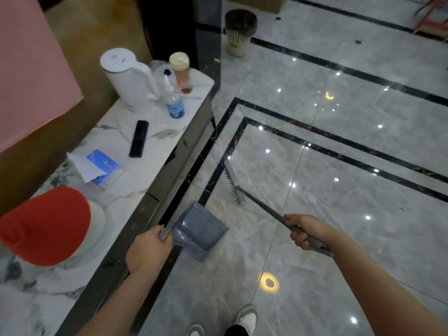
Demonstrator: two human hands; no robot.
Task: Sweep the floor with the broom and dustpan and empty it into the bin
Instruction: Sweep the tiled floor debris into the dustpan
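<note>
My left hand (148, 251) grips the top of the handle of a grey dustpan (200, 230), which hangs beside the dark cabinet front with its pan just above the floor. My right hand (306, 230) grips the grey broom (260, 202) by its handle. The broom's white head lies on the marble floor ahead, next to a black inlaid stripe, bristles toward the cabinet. A white slatted bin (238, 32) with a dark liner stands far ahead by the corner of a black wall panel.
A marble-topped cabinet (155, 166) runs along my left, carrying a white kettle (128, 81), bottles, a remote, a tissue pack (104, 168) and a red hat (46, 226). Glossy grey floor tiles (339, 214) stretch to the right. A red stool (434, 20) stands at the far right. My shoes show at the bottom.
</note>
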